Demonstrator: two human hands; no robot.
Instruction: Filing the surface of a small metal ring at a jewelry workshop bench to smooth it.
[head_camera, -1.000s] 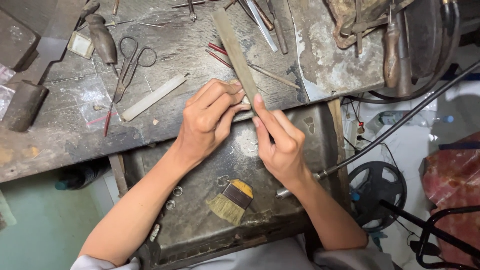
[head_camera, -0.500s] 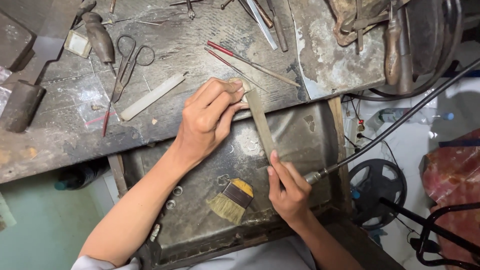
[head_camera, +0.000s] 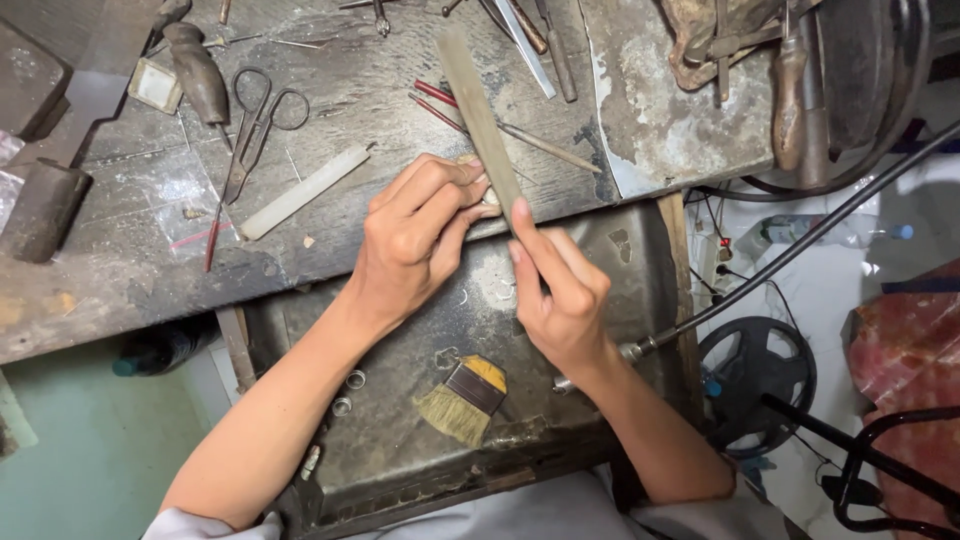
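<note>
My right hand grips the near end of a long flat metal file, with the forefinger stretched along its blade. The file reaches away over the worn wooden bench. My left hand pinches a small pale piece at the bench's front edge, right against the file's side. What the piece is stays too small to tell. Both forearms come up over a dark metal tray below the bench edge.
A small brush and little rings lie in the tray. Scissors, a white stick, red-handled tools, a wooden-handled tool and pliers lie on the bench. A flexible shaft cable runs at the right.
The file was pulled back toward me half a second ago and is now pushed forward again across the small piece. My left hand has stayed in place.
</note>
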